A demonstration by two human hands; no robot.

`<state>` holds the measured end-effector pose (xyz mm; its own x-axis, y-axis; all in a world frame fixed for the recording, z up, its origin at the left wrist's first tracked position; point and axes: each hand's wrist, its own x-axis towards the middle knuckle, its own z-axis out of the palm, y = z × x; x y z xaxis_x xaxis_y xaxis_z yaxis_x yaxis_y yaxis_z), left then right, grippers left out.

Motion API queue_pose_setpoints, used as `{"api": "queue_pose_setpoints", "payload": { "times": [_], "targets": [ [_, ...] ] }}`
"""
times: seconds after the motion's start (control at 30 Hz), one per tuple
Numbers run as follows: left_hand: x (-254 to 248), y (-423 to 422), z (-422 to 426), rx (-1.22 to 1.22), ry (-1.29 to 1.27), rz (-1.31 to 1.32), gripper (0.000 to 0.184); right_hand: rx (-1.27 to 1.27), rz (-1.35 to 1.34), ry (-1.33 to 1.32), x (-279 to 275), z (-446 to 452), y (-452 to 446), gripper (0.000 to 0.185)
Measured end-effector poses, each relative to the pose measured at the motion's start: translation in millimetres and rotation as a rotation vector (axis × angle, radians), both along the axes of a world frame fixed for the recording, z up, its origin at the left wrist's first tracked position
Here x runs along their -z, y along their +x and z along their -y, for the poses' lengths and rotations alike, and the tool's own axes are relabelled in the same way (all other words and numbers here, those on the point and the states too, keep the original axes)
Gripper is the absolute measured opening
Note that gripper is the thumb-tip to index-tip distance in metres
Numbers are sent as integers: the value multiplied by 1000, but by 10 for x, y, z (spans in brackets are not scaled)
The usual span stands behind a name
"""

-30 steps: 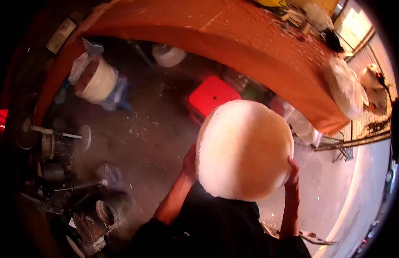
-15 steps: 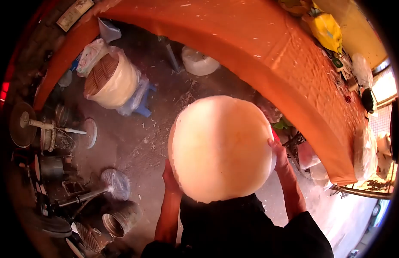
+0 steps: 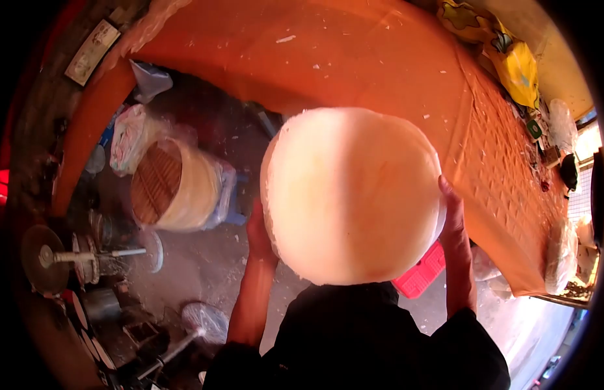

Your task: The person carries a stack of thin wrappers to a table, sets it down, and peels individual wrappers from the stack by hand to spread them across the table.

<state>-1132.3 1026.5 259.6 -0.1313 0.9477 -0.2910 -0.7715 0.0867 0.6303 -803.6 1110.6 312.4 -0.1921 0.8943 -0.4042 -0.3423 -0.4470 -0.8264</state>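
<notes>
Table, orange-covered, spanned the far side of the work area, its near edge facing the person. Pale scraps were scattered over the cover. A yellow bag lay toward the far right; along the right edge followed a clear plastic bag, a black object and, beside the near right corner, a white wrapped bundle.

On the floor left of the person stood a round basket, its brown slatted face toward the left. A blue stool, partly hidden, showed just beside it. Farther left stood a fan and a dark pot.

A round white piece was supported in front of the person's torso. It obstructed the view of the middle of the table's near edge and of part of a red stool. Contact between piece and table could not be determined.

Both hands were set wide apart, holding opposite sides of the piece. The left hand bore on the left side, its fingertips concealed. The right hand held the right side, thumb at the rim, other fingers hidden behind.
</notes>
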Motion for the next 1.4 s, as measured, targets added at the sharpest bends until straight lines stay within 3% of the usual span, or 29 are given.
{"api": "queue_pose_setpoints", "payload": {
  "times": [0.27,0.33,0.53,0.6,0.7,0.77,0.8,0.87,0.9,0.97,1.03,1.1,1.3,1.4],
  "targets": [
    [-174,-643,-2587,92,64,98,57,-5,-154,74,58,-2187,-468,63],
    [-155,-833,-3114,99,113,-281,55,-77,-294,120,116,-2604,-554,61],
    [-658,-987,-4540,282,171,-313,55,24,-357,208,87,-3525,-868,60],
    [-861,-977,-4871,363,146,-266,57,127,-321,182,41,-3688,-998,60],
    [-680,-1284,-5551,392,50,-370,60,262,-245,189,226,-3896,-1067,65],
    [-261,-1794,-6017,416,-117,-437,59,283,0,-32,603,-3896,-963,70],
    [-380,-1702,-5916,150,-256,-823,54,285,234,-77,668,-3781,-891,69],
    [-238,-1877,-5756,69,64,-1132,42,457,286,-163,758,-3508,-808,63],
    [-231,-1763,-5557,33,184,-1116,31,594,335,-256,767,-3279,-867,57],
    [-191,-1541,-5111,235,374,-1077,16,596,208,-281,716,-2943,-1079,43],
    [-91,-1368,-4797,405,638,-1356,31,570,163,-327,465,-2835,-1478,29],
    [-115,-1092,-4633,542,863,-1384,40,552,125,-311,460,-2840,-1774,27],
    [-104,-857,-4526,709,1045,-1487,49,755,-5,-250,341,-2972,-2194,26],
    [-71,-771,-4541,660,1101,-1604,51,698,-89,-244,345,-3065,-2178,23]
  ]
}}
